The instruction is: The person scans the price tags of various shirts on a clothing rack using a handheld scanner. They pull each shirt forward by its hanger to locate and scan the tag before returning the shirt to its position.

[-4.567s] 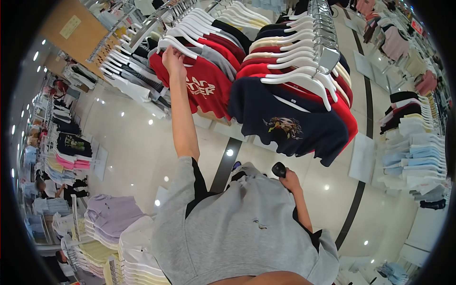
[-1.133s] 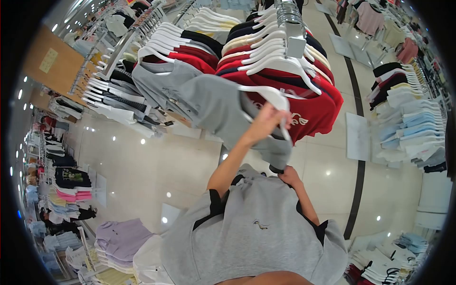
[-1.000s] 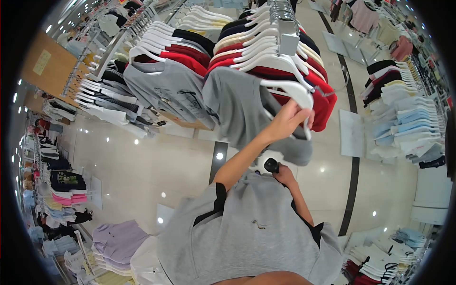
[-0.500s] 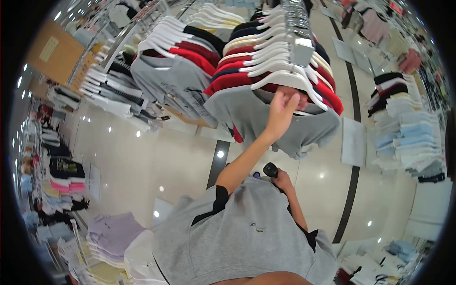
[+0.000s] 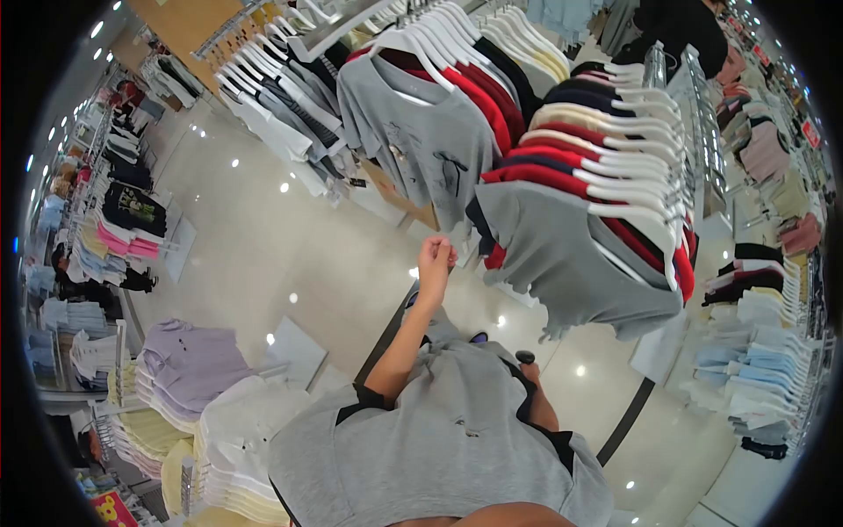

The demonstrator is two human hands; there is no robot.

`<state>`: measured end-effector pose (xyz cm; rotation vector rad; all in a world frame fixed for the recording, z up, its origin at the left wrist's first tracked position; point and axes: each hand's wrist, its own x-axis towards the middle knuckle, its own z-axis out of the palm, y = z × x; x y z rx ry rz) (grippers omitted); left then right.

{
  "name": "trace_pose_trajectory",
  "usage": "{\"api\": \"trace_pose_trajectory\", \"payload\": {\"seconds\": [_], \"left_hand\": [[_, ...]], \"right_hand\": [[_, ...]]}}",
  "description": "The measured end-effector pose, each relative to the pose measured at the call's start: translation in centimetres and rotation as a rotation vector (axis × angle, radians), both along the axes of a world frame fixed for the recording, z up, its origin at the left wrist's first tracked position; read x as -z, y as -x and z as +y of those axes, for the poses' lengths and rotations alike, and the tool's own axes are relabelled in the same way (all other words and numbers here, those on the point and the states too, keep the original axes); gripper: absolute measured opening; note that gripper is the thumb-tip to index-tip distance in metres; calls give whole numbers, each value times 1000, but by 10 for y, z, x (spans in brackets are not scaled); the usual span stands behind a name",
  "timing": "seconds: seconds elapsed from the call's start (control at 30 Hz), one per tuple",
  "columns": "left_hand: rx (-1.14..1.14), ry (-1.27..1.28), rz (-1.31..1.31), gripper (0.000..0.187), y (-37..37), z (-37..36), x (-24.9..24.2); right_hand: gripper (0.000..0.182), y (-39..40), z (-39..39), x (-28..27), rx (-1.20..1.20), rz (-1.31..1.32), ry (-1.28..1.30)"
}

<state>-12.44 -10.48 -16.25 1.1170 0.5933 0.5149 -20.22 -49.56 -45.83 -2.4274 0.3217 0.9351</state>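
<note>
My left hand (image 5: pixel 435 256) is held out in the air with its fingers curled in, and nothing shows in it. It is left of the grey T-shirt (image 5: pixel 571 250), which hangs on a white hanger (image 5: pixel 639 213) at the front of a rack of red, navy and cream tops. Down at my right side, my right hand (image 5: pixel 530 372) grips a black hand-held device with a rounded end (image 5: pixel 525 357); its lower part is hidden by the hand. Another grey T-shirt (image 5: pixel 408 119) with a dark bow print hangs farther left, in front of red and black tops.
Lilac polo shirts (image 5: pixel 195 358) and white tops (image 5: pixel 250 430) hang close by at lower left. Light blue shirts (image 5: pixel 760 364) hang along the right. A person in black (image 5: pixel 672 31) stands behind the rack. Glossy tiles (image 5: pixel 246 237) with a dark stripe cover the floor.
My left hand has let go of the front grey T-shirt's collar and moved away to the left. The view has turned, so the rack sits farther right. My right hand still holds the black device.
</note>
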Motion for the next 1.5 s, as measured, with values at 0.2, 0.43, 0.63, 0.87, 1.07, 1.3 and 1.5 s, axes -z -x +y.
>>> {"api": "trace_pose_trajectory", "payload": {"seconds": [0.2,0.43,0.63,0.87,1.07,1.3,1.5], "left_hand": [[101,-32,-14,15,-4,43,4],[28,-765,15,21,-37,165,-36],[-280,-1398,-286,38,-130,270,-140],[-224,-1448,-445,30,-200,310,-185],[25,-1389,-634,24,-213,315,-203],[-146,-1432,-864,28,-204,291,-234],[3,-1657,-333,31,-186,303,-174]], "right_hand": [[31,5,50,16,49,-21,73],[32,13,144,-8,209,-2,52],[32,33,206,-27,333,-24,45],[32,66,243,-33,436,-25,69],[33,87,253,-29,479,-8,89],[33,91,260,-27,490,-12,94],[34,93,261,-24,493,-14,93]]}}
